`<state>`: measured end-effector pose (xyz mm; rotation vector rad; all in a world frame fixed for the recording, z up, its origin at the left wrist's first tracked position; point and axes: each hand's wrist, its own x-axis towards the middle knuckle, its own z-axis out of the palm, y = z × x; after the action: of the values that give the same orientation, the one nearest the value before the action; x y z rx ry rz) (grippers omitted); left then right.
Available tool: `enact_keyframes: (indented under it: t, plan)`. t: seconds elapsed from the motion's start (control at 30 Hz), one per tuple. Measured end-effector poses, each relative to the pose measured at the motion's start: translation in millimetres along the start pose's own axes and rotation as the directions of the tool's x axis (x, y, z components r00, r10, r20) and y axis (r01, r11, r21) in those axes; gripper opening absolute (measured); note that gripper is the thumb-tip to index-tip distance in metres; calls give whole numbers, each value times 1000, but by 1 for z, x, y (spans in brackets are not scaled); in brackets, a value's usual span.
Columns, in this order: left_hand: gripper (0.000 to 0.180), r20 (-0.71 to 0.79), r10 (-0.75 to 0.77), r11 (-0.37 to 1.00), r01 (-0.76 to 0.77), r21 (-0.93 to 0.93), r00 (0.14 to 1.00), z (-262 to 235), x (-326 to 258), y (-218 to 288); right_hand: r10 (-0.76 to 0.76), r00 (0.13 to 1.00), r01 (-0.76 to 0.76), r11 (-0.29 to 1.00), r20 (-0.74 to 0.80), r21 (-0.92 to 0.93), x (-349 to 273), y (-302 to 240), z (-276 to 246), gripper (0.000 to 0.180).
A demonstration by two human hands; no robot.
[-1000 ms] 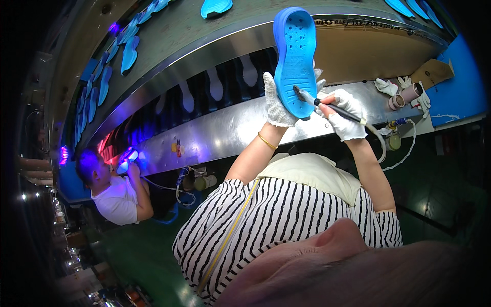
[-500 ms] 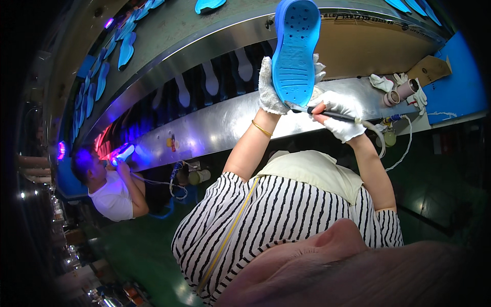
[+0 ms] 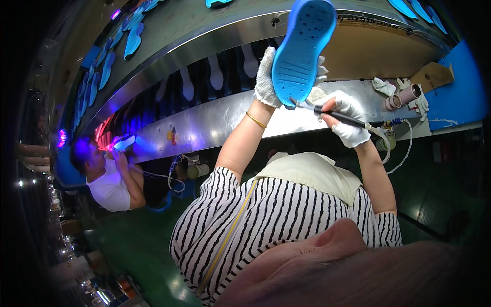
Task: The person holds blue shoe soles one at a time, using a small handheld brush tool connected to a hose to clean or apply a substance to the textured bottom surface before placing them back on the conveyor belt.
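My left hand, in a white glove, grips a bright blue shoe sole from below and around both sides. The sole is held up at a tilt, with grooves in its lower half and small round dents toward its top end. My right hand, gloved with some fingertips bare, is closed around the dark handle of a brush. The brush tip touches the lower end of the sole, near its rim. A pale hose runs from the back of the brush.
A metal ledge runs below dark slots with soles. White gloves and a pinkish roll lie on its right end, by a cardboard piece. More blue soles lie on the belt. A co-worker sits left.
The sole has tilted, its top end moving right. The brush tip has shifted slightly along the sole's lower end. My left forearm has moved a little left. The co-worker's sole has tilted.
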<state>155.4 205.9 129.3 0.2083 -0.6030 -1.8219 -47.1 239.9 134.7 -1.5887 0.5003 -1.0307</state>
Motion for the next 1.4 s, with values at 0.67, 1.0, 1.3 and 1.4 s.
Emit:
enact_keyframes:
  t: [0.67, 1.0, 1.3, 1.4]
  plan:
    - [46, -363, -367, 785, 494, 373, 857, -9, 17, -2, 173, 960, -139, 977, 219, -163, 31, 3, -22, 13]
    - [47, -343, -460, 739, 567, 363, 819, -2, 17, -2, 224, 952, -159, 943, 207, -292, 17, 2, -72, 12]
    - [76, -25, -177, 970, 170, -172, 984, -27, 33, -40, 173, 983, -184, 949, -63, -255, 0, 9, -13, 9]
    - [76, -47, -150, 980, 143, -135, 988, -26, 24, -45, 371, 928, -371, 928, -42, -11, 11, 4, -27, 9]
